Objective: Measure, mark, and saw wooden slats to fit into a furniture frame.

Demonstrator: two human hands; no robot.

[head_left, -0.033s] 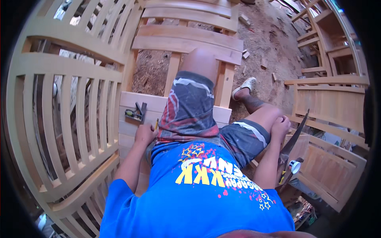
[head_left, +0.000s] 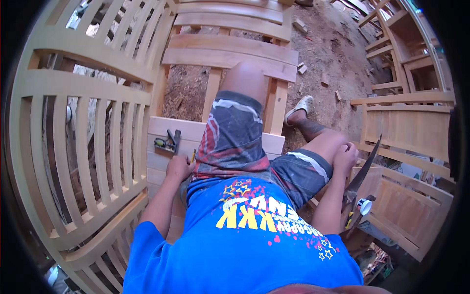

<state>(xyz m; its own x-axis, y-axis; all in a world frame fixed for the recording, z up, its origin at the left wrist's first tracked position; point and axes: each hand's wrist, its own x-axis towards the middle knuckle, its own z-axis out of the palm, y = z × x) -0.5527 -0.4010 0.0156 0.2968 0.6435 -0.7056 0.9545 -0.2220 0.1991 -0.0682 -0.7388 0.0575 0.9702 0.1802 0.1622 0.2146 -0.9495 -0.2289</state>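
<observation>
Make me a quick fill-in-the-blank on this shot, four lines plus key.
The thin pencil-like stick is in the ____ hand.
The ____ hand rests against a bare knee.
The T-shirt is ____.
The small dark tool lies on boards made of ____.

Missing words: left; right; blue; wood.

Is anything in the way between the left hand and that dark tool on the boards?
No, nothing visible is in the way. The dark tool lies on the pale boards just ahead of the left hand. The thin yellow stick pokes up at the hand's right side, not between them.
</observation>
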